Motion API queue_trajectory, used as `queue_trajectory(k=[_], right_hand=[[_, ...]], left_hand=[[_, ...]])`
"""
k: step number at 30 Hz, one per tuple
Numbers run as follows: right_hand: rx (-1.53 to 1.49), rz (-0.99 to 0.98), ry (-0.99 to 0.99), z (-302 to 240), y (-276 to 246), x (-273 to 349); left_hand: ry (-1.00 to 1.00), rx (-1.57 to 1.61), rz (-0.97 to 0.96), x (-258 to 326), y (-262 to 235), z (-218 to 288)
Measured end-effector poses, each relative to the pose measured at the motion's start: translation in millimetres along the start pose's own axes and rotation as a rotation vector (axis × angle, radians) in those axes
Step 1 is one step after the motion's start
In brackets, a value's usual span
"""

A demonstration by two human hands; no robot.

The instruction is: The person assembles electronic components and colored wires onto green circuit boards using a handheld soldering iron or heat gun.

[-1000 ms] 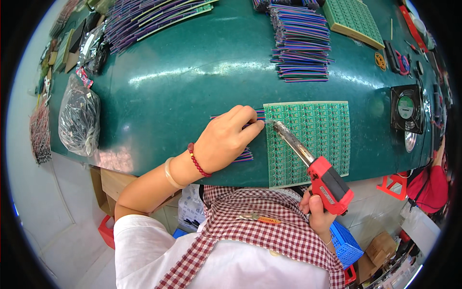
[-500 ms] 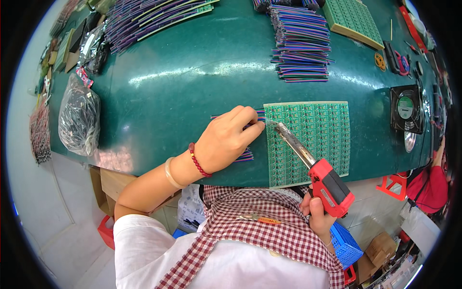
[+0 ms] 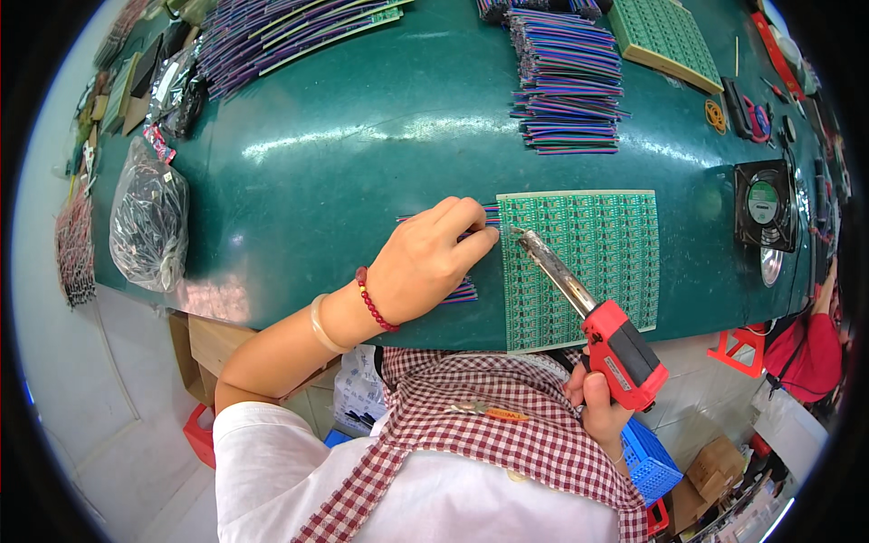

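A green panel of small circuit boards (image 3: 584,271) lies at the table's front edge. My left hand (image 3: 433,258) is closed at the panel's left edge, its fingertips pinching thin coloured wires (image 3: 491,215). More wires show beneath that hand, running left from the panel; which of them it grips is partly hidden. In my right hand (image 3: 597,403) is a red and black soldering iron (image 3: 623,355), held by its handle. The iron slants up and left, with its tip at the panel's left column, close by the left fingertips.
Bundles of coloured wires (image 3: 566,81) lie at the back, beside a stack of green boards (image 3: 665,41). A black fan (image 3: 764,204) stands right of the panel. A clear bag of dark cables (image 3: 149,217) sits at the left. Wired boards (image 3: 299,32) lie back left.
The soldering iron has shifted very slightly, and the wisp of smoke near its tip has thinned. My left hand stays practically in place at the wires.
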State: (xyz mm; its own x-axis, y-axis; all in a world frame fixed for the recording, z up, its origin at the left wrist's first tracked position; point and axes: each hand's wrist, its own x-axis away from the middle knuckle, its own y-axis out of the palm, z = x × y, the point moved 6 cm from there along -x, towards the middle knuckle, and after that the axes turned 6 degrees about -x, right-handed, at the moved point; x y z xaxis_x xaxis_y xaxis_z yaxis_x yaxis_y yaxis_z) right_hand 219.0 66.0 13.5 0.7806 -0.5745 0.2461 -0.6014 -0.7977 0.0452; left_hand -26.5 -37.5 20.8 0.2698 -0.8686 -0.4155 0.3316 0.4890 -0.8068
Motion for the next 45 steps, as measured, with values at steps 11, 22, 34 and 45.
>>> queue_trajectory(k=[11, 22, 34, 45], right_hand=[[0.116, -0.085, -0.049, -0.2, 2.8, -3.1], [-0.014, 0.033, 0.076, 2.4, -0.4, 1.6], [0.004, -0.036, -0.015, -2.4, -0.2, 5.5], [-0.019, 0.059, -0.053, -8.4, -6.4, 9.2]], left_hand=[[0.014, -0.011, -0.003, 0.2, 0.2, 1.2], [0.018, -0.032, -0.019, -0.8, 0.4, 3.5], [0.034, -0.103, -0.045, -1.1, -0.9, 6.8], [-0.276, -0.069, -0.386, 14.0, -16.6, 7.5]])
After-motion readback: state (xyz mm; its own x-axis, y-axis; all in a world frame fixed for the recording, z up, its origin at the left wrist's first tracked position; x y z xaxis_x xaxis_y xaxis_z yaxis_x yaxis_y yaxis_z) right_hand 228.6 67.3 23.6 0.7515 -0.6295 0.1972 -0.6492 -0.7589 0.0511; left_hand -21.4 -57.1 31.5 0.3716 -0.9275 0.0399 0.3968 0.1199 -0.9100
